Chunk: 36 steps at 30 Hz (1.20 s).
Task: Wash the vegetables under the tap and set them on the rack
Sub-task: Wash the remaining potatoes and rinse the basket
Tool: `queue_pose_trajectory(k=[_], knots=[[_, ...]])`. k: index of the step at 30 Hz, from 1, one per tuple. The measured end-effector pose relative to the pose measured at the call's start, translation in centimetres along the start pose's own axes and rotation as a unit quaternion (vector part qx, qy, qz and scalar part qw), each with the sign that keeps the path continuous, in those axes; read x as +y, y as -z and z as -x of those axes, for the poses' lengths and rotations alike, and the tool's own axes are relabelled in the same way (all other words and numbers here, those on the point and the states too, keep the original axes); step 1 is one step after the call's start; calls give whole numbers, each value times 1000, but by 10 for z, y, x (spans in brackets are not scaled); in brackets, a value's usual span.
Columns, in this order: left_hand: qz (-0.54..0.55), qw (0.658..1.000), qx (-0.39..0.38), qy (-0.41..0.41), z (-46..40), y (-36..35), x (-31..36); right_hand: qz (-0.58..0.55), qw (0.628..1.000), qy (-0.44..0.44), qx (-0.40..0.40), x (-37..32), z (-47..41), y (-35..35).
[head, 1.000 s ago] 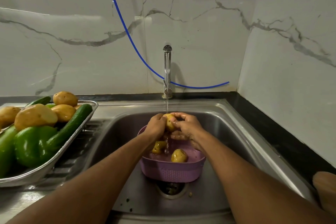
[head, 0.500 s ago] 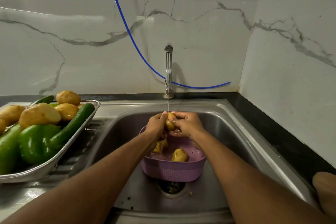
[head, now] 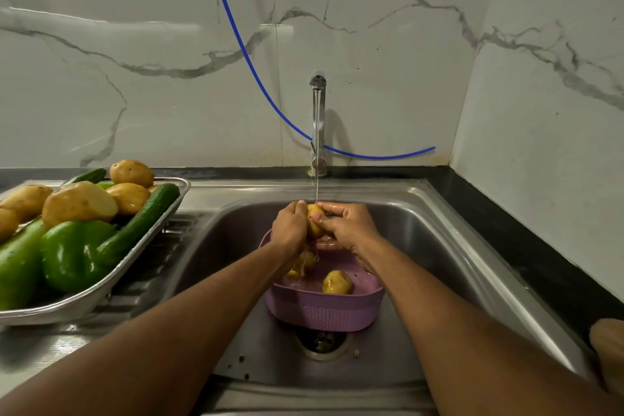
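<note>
Both my hands hold one small yellow potato (head: 314, 220) under the thin stream from the steel tap (head: 318, 127). My left hand (head: 289, 227) wraps its left side, and my right hand (head: 347, 226) curls round its right side. Below them a purple plastic basket (head: 324, 312) stands in the sink (head: 439, 240) over the drain. It holds a potato (head: 337, 282) at the right and another potato (head: 300, 265) partly hidden under my left wrist. On the draining board at the left sits a metal rack tray (head: 101, 294) with potatoes (head: 79, 203), a green pepper (head: 72, 253) and cucumbers (head: 141, 219).
A blue hose (head: 243, 51) hangs across the marble wall behind the tap. A black counter strip (head: 526, 246) runs along the sink's right side. A pale rounded object (head: 609, 358) sits at the right edge. Small bits of debris lie near the drain (head: 320, 341).
My hands have turned the potato a little under the stream and stayed over the basket. The camera has shifted slightly; nothing else has moved.
</note>
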<state>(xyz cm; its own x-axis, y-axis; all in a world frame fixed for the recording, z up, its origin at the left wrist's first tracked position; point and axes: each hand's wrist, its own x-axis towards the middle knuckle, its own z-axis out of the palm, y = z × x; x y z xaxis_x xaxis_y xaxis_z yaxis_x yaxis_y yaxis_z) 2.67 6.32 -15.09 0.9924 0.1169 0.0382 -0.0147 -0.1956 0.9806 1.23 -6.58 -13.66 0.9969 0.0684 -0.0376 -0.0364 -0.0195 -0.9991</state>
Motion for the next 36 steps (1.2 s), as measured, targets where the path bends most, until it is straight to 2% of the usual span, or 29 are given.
queue_pose_trajectory(k=[6,14,16,21,24,29,36], knots=[[56,998,-17,21,1,12,-2,-22,1000,-7,-12,-1,0,1],[108,988,-109,15,11,11,9,-46,999,-5,17,5,-8,7],[100,990,-99,0,10,12,9,-59,998,-12,6,7,-9,7],[43,998,22,-37,5,7,1,-40,999,-1,-28,2,-7,3],[26,998,46,-41,8,4,5,-21,1000,12,-19,-2,-4,-1],[40,998,42,3,7,9,7,9,1000,16,-25,-1,-1,-3],[112,991,-49,47,9,12,12,25,999,22,-9,5,-4,2]])
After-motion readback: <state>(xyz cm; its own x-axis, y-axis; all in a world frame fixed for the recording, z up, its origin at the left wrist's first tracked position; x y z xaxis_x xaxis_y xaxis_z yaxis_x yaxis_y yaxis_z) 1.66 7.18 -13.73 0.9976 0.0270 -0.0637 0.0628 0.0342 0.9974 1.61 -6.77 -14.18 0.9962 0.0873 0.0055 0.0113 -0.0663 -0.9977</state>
